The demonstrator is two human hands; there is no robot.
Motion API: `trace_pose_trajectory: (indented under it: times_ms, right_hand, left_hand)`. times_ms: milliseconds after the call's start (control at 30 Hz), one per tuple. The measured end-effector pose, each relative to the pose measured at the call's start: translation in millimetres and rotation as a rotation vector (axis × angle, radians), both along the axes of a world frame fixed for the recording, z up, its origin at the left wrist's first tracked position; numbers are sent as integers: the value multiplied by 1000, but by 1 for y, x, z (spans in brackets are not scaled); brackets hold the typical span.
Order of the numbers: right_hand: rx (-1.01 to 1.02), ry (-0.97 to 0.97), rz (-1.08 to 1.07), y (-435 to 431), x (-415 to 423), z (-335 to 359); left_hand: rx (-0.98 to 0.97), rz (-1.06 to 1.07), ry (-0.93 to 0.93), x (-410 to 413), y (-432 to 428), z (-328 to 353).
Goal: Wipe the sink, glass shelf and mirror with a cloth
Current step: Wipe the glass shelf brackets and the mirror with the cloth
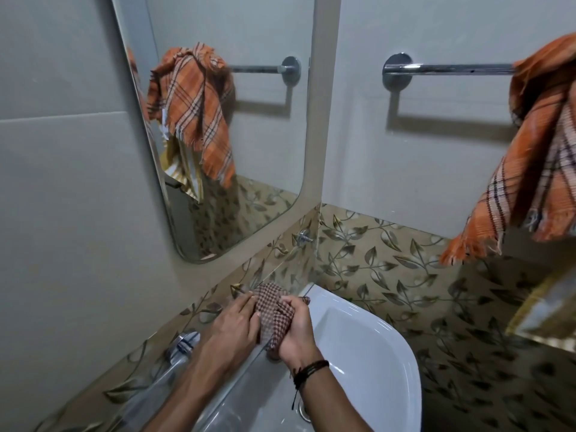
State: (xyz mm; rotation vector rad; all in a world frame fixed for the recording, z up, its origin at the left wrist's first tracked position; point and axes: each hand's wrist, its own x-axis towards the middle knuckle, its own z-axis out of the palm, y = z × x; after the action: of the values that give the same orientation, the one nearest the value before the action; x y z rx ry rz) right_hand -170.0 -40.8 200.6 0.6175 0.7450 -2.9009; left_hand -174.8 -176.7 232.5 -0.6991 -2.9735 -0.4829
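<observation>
A soft cloth (274, 310) with a small brown-and-white check lies bunched on the clear glass shelf (282, 268), which is fixed to the wall above the sink (377, 353) on round chrome brackets (304, 236). The right hand (296, 327) has its fingers curled round the near end of the cloth and grips it; dark cord bands (311, 367) circle the wrist. The left hand (233, 322) lies flat beside it with straight fingers, their tips resting on the cloth's left edge.

The sink is glossy white ceramic with a rounded rim and a metal drain (304, 406) in its bowl. The mirror (249, 126) above has rounded corners and no frame. Shiny tiles (389, 260) with a printed leaf-and-vine pattern cover the lower wall; plain pale panels cover the wall above. An orange plaid towel (536, 151) with frayed fringes hangs on a chrome rail (448, 69). No writing is legible.
</observation>
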Motion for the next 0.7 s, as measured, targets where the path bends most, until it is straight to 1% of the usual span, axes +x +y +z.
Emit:
trace_pose_trajectory:
  times_ms: [133, 233, 300, 400, 567, 633, 700]
  right_hand:
    - [103, -73, -122, 41, -35, 25]
    - [199, -98, -174, 62, -54, 28]
    - [234, -130, -211, 60, -57, 22]
    - [233, -171, -297, 41, -47, 13]
    - [220, -138, -325, 3, -13, -3]
    - [235, -127, -322, 9, -20, -2]
    - [271, -159, -336, 32, -43, 0]
  left_hand:
    - [0, 29, -21, 1, -2, -2]
    - [0, 39, -51, 3, -1, -2]
    - [3, 48, -62, 2, 0, -2]
    - [-4, 41, -48, 0, -1, -6]
    - [-4, 43, -43, -4, -3, -12]
    - [5, 39, -31, -4, -2, -13]
    - [2, 30, -31, -3, -3, -13]
